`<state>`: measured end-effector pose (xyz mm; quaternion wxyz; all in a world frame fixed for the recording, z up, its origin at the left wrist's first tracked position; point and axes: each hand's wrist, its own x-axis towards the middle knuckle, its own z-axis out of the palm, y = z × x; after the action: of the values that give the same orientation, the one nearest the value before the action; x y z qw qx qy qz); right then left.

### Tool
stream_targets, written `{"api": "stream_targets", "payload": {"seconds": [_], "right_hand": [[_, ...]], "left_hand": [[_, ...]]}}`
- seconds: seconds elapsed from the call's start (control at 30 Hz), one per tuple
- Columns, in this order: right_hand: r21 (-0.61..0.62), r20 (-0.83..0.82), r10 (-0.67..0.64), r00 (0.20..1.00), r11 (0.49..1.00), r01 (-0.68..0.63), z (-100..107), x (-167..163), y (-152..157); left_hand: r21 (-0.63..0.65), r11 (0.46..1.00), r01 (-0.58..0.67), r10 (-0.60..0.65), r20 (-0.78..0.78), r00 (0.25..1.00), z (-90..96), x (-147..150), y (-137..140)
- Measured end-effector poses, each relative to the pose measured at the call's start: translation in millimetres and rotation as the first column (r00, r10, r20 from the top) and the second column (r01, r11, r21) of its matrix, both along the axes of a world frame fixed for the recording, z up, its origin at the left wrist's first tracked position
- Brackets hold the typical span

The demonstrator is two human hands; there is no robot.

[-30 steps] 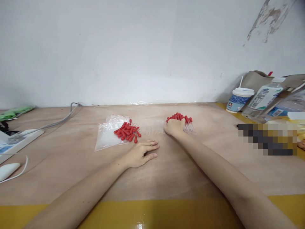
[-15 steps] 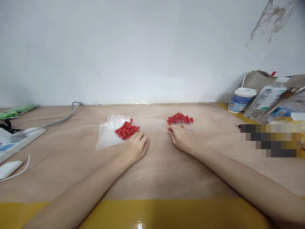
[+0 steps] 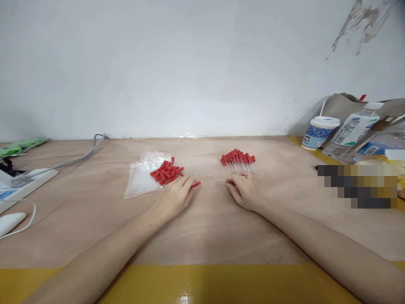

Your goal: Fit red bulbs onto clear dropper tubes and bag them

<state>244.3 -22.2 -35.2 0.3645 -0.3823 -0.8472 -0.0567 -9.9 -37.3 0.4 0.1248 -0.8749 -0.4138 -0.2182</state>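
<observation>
My left hand (image 3: 179,194) pinches a red rubber bulb (image 3: 196,184), whose end sticks out past the fingertips. Between the closed fingers of my right hand (image 3: 242,190) is a thin clear glass dropper tube (image 3: 220,181), its free end pointing left toward the bulb; the two are apart. Loose red bulbs (image 3: 164,172) lie in a pile beyond my left hand, partly on clear zip bags (image 3: 139,182). A row of bare glass tubes (image 3: 202,167) lies between the hands. Just beyond my right hand, droppers with red bulbs fitted (image 3: 238,158) lie side by side.
At the right stand a paper cup with a straw (image 3: 320,133) and a plastic bottle (image 3: 356,131), beside a grey bag (image 3: 340,105). A power strip (image 3: 34,183), a cable (image 3: 79,160) and a white mouse (image 3: 12,223) are at the left. A wall closes the back.
My right hand has drawn back toward me from the row, with the glass tube in its fingers. The red bulb now shows at my left fingertips.
</observation>
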Motion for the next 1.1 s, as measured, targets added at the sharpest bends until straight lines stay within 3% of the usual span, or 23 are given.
{"api": "stream_targets", "payload": {"seconds": [0.07,0.13,0.27,0.5,0.6,0.87,1.1], "right_hand": [[0.017,0.007,0.022,1.0,1.0,-0.023,-1.5,0.2,-0.8],[0.036,0.02,0.04,0.999,0.999,-0.041,-2.8,0.2,-1.4],[0.028,0.008,0.075,0.997,0.997,-0.075,-2.4,-3.0,-4.5],[0.075,0.01,0.069,0.998,0.995,-0.07,1.4,-13.6,-11.9],[0.051,-0.023,0.087,0.996,0.995,-0.086,1.2,-15.3,-12.9],[-0.086,-0.104,0.202,0.974,0.974,-0.211,1.9,-14.8,-13.3],[-0.202,-0.047,0.283,0.958,0.937,-0.286,7.8,-11.0,-6.6]], "left_hand": [[-0.065,0.99,0.125,-0.12,0.077,0.99,-8.2,5.6,0.6],[-0.112,0.978,0.177,-0.162,0.133,0.978,-17.1,9.9,4.8],[-0.128,0.974,0.187,-0.15,0.251,0.956,-26.5,14.4,14.8],[-0.236,0.927,0.293,-0.159,0.459,0.874,-20.3,20.9,11.6],[-0.265,0.916,0.302,-0.137,0.5,0.855,-18.9,22.0,9.6],[-0.411,0.817,0.404,-0.092,0.6,0.795,-25.7,22.4,8.5],[-0.387,0.837,0.387,-0.155,0.51,0.846,-24.5,21.5,5.1]]}}
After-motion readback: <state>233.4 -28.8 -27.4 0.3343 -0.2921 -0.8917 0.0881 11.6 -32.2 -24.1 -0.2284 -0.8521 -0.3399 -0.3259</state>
